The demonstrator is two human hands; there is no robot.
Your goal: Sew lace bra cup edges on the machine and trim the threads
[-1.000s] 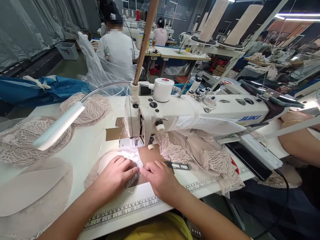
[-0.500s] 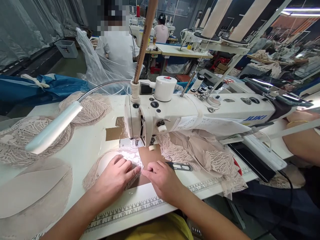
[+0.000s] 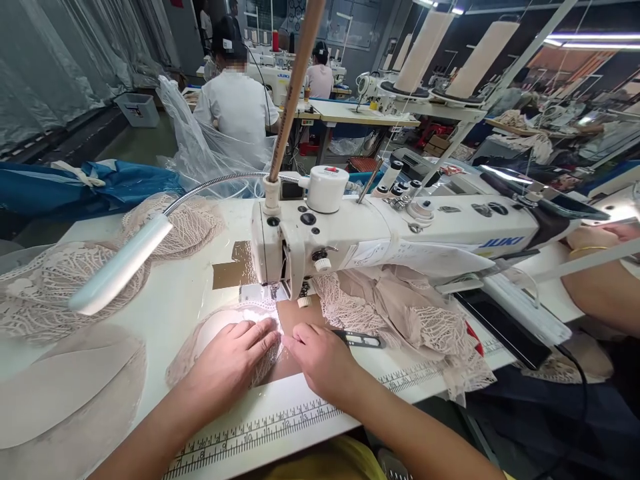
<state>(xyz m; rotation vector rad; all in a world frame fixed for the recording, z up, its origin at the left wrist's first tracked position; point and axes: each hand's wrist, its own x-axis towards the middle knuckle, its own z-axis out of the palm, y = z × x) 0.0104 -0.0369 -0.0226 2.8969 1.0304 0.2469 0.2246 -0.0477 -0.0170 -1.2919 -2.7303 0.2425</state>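
Note:
A beige lace bra cup (image 3: 210, 325) with a pale lining lies partly under the presser foot (image 3: 275, 291) of a white sewing machine (image 3: 325, 233). My left hand (image 3: 240, 347) rests on the cup, fingers stretched out flat over its lace. Just to the right, my right hand (image 3: 320, 360) is closed in a pinch at the lace edge, close to my left fingertips. Both hands hide part of the cup. A pair of black thread snips (image 3: 357, 339) lies beyond my right hand.
Stacked lace cups (image 3: 75, 280) and a smooth beige piece (image 3: 55, 393) lie at left. A heap of lace (image 3: 400, 307) is at right, beside a black phone (image 3: 505, 327). A lamp (image 3: 123, 263) arches over the left side. A ruler tape (image 3: 270, 427) edges the table; another person's arm (image 3: 600, 280) is at right.
My left fingers, curled before, have straightened and flattened forward on the lace. My right hand keeps its pinch at the edge. The camera view has tilted up slightly.

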